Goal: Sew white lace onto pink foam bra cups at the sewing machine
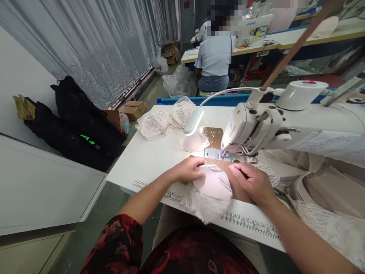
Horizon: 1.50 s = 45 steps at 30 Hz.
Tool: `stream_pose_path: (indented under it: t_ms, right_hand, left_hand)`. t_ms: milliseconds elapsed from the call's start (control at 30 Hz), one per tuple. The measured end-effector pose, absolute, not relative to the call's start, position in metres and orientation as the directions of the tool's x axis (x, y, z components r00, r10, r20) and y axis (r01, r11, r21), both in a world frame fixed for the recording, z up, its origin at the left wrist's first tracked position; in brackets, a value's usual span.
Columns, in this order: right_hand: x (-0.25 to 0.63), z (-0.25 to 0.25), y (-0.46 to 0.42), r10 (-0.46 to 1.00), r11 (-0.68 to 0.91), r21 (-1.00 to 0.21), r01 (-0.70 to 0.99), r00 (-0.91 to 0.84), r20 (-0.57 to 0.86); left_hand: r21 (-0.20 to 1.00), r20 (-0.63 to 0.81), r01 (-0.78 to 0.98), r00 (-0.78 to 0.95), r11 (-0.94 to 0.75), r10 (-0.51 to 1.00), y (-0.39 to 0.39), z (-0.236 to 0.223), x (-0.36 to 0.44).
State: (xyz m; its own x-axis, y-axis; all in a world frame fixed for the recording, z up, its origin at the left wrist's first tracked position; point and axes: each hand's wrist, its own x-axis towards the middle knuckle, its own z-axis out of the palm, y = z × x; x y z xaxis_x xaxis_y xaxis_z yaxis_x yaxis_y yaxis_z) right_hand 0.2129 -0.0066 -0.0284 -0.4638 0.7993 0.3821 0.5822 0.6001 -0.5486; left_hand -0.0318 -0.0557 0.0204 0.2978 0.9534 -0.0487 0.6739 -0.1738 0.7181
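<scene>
In front of the sewing machine lies a pale pink bra cup edged with white lace, which hangs toward the table's front edge. My left hand closes on the cup's left upper side, thumb on top. Beige fabric spreads beside the cup and under my right hand. The right thumb and fingers are pressed together on that fabric. Just beyond both hands is the machine's needle and presser foot area. Another pale cup rests behind it, under the lamp.
White lace cups sit at the table's back left. A lamp on a bendable neck hangs over the table. Beige fabric and lace are heaped at the right. A printed ruler runs along the front edge. A seated person is farther back.
</scene>
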Motion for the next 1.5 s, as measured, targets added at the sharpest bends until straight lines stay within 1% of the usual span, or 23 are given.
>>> stream_pose_path:
  t_ms: [67, 100, 167, 233, 300, 367, 433, 467, 533, 600, 633, 700, 767, 933, 1067, 1200, 1333, 1500]
  right_hand:
    - [0.216, -0.026, -0.009, 0.775, 0.625, -0.579, 0.523, -0.502, 0.384]
    - [0.217, -0.025, -0.01, 0.753, 0.645, -0.583, 0.494, -0.539, 0.377]
    - [0.216, -0.023, -0.011, 0.702, 0.686, -0.561, 0.463, -0.624, 0.343]
    - [0.214, -0.022, -0.011, 0.677, 0.711, -0.503, 0.492, -0.672, 0.299]
    - [0.211, -0.021, -0.011, 0.68, 0.715, -0.449, 0.535, -0.681, 0.272]
    - [0.21, -0.02, -0.01, 0.69, 0.711, -0.424, 0.561, -0.674, 0.266]
    - [0.209, -0.02, -0.01, 0.684, 0.717, -0.419, 0.558, -0.679, 0.266]
    - [0.209, -0.02, -0.01, 0.679, 0.721, -0.417, 0.553, -0.684, 0.268]
    - [0.209, -0.02, -0.01, 0.671, 0.729, -0.407, 0.55, -0.692, 0.267]
    - [0.209, -0.021, -0.009, 0.672, 0.732, -0.384, 0.563, -0.688, 0.273]
    - [0.209, -0.022, -0.008, 0.677, 0.73, -0.373, 0.573, -0.679, 0.284]
    - [0.209, -0.024, -0.007, 0.69, 0.723, -0.353, 0.594, -0.649, 0.321]
    - [0.209, -0.027, -0.006, 0.703, 0.711, -0.327, 0.622, -0.624, 0.341]
    - [0.208, -0.028, -0.004, 0.725, 0.688, -0.268, 0.674, -0.629, 0.281]
    - [0.205, -0.025, -0.003, 0.733, 0.68, -0.239, 0.693, -0.632, 0.253]
    - [0.203, -0.023, -0.003, 0.743, 0.668, -0.21, 0.714, -0.626, 0.236]
    - [0.203, -0.023, -0.003, 0.757, 0.651, -0.188, 0.735, -0.612, 0.228]
    - [0.201, -0.023, -0.003, 0.781, 0.622, -0.198, 0.757, -0.586, 0.213]
  left_hand:
    - [0.671, -0.056, 0.72, 0.289, -0.178, 0.956, -0.036, 0.009, -0.018]
    - [0.667, -0.068, 0.724, 0.294, -0.176, 0.953, -0.029, 0.005, -0.013]
    - [0.645, -0.059, 0.743, 0.283, -0.18, 0.957, -0.019, 0.0, -0.008]
    - [0.605, -0.04, 0.776, 0.252, -0.178, 0.967, -0.012, -0.002, -0.007]
    - [0.558, -0.009, 0.813, 0.209, -0.169, 0.978, -0.008, -0.002, -0.007]
    - [0.517, 0.022, 0.842, 0.168, -0.155, 0.986, -0.007, 0.0, -0.009]
    - [0.46, 0.089, 0.871, 0.147, -0.171, 0.985, -0.01, 0.005, -0.008]
    - [0.413, 0.142, 0.886, 0.166, -0.211, 0.976, -0.012, 0.008, -0.007]
    - [0.291, 0.235, 0.893, 0.282, -0.344, 0.93, -0.02, 0.013, -0.003]
    - [0.196, 0.235, 0.849, 0.445, -0.491, 0.864, -0.026, 0.015, 0.004]
    - [0.184, 0.203, 0.821, 0.506, -0.541, 0.838, -0.028, 0.013, 0.007]
    - [0.19, 0.152, 0.785, 0.571, -0.59, 0.807, -0.029, 0.008, 0.011]
    - [0.201, 0.135, 0.77, 0.591, -0.606, 0.795, -0.027, 0.001, 0.012]
    - [0.211, 0.123, 0.769, 0.592, -0.603, 0.797, -0.022, -0.006, 0.007]
    - [0.198, 0.16, 0.771, 0.584, -0.605, 0.796, -0.018, -0.008, 0.003]
    - [0.213, 0.188, 0.742, 0.608, -0.636, 0.771, -0.012, -0.012, 0.002]
    - [0.22, 0.166, 0.721, 0.636, -0.657, 0.753, -0.006, -0.012, 0.001]
    - [0.216, 0.131, 0.701, 0.669, -0.68, 0.731, 0.001, -0.01, -0.003]
